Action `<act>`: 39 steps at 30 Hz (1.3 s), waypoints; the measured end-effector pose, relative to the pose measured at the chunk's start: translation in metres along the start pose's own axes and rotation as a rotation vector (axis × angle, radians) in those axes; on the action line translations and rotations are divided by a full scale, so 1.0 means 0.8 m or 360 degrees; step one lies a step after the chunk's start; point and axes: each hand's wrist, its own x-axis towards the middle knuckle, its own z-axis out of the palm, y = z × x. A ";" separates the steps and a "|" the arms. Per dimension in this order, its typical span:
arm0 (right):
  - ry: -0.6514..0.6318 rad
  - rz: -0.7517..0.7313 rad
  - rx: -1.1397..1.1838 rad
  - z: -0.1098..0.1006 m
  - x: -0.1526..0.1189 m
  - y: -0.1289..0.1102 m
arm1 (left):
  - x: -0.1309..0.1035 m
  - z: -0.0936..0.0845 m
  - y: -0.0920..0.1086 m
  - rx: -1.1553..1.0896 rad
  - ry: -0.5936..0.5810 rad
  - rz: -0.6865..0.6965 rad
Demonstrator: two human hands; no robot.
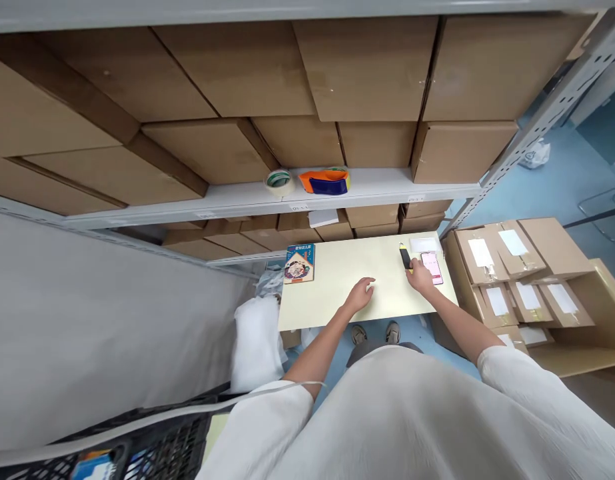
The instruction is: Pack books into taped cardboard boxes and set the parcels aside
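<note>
My right hand (420, 276) is closed on the lower end of a black and yellow utility knife (405, 256) at the right side of the pale table (332, 300). Just beside that hand lies a phone (435, 268) with a lit pinkish screen. A stack of white labels or paper (424, 244) sits behind the phone. My left hand (360, 295) hovers over or rests on the middle of the tabletop, fingers loosely curved and apart, holding nothing. On the table's left end lies a blue book (300, 263) with an illustrated cover.
A shelf (377, 187) full of cardboard boxes (367, 67) faces me, with a tape roll (279, 181) and an orange-blue tape dispenser (325, 181) on its edge. Labelled boxes (531, 301) fill a large carton at right. White wrapping (257, 340) and a black crate (162, 447) are at left.
</note>
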 end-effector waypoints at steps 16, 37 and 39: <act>-0.0463 0.0088 -0.0360 0.071 -0.010 0.040 | -0.036 -0.004 -0.015 -0.0010 -0.0157 -0.0178; 0.0648 -0.0956 -0.0216 -0.157 0.083 -0.225 | -0.015 -0.078 -0.033 -0.0075 0.0155 0.0039; 0.0658 -0.1094 -0.0235 -0.179 0.103 -0.266 | -0.020 -0.088 -0.041 -0.0092 0.0181 0.0031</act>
